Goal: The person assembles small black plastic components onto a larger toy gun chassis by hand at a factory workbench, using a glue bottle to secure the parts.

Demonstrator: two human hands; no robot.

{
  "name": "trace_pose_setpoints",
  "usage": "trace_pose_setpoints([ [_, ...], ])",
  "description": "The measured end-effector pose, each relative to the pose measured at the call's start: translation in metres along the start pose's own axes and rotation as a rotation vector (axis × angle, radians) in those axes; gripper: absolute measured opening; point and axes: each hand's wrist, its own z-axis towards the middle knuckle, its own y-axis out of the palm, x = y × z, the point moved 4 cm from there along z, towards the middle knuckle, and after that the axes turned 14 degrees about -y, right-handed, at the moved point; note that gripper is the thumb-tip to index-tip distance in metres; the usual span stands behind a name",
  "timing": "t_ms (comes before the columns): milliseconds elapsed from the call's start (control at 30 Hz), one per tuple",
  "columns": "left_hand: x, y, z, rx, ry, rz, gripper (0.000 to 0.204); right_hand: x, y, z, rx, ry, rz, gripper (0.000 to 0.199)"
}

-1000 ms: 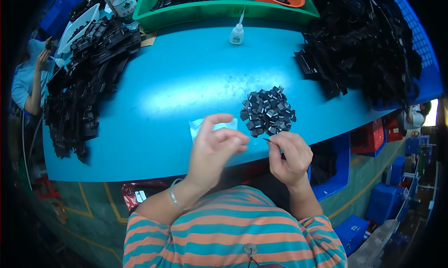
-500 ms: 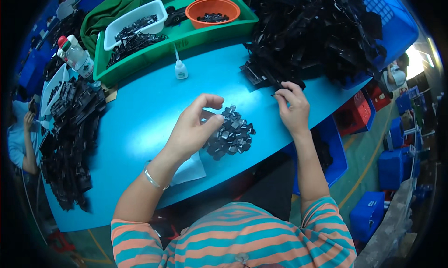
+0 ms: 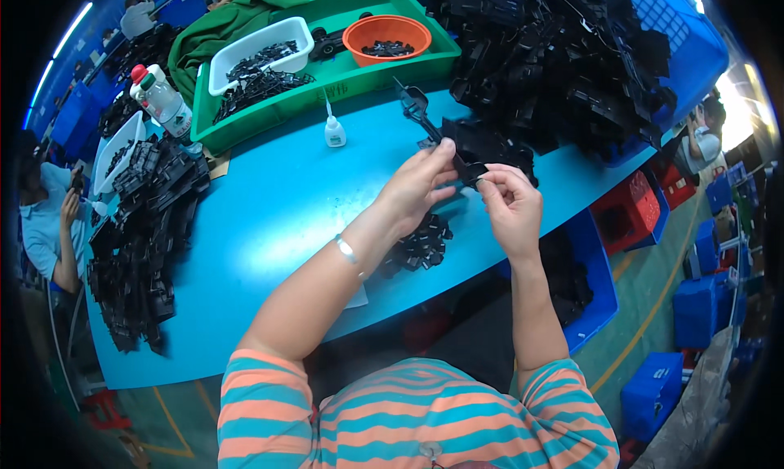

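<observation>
Holding a long black part above the desk, clamped mid-length in fingers of the left hand, apparently for steadiness, with fingers of the right hand pinched together at its nearer end.

A smooth blue bench with a slightly glossy top carries everything, a patch of light shining on its left-middle. Along the left side runs a long, jumbled pile of black plastic parts, with a white tray at its far end. A wide, shallow green tray stands across the far side, a scrap of cardboard by its left corner and a small white dropper bottle upright before it. Far right rises a large black heap. Nearer lie small black pieces and a white sheet, both partly hidden.
</observation>
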Motion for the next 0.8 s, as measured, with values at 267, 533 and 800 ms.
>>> trace_pose_setpoints([
  [267,0.014,-0.017,-0.013,0.134,0.182,-0.179,0.024,-0.04,0.032,-0.014,-0.114,-0.049,0.339,0.005],
  [533,0.049,-0.083,-0.121,0.193,0.529,-0.122,0.049,-0.075,0.068,-0.053,-0.406,-0.189,0.296,0.003],
  [800,0.003,-0.145,-0.185,0.237,0.488,-0.065,0.061,-0.086,0.106,-0.09,-0.591,-0.389,0.006,0.005],
])
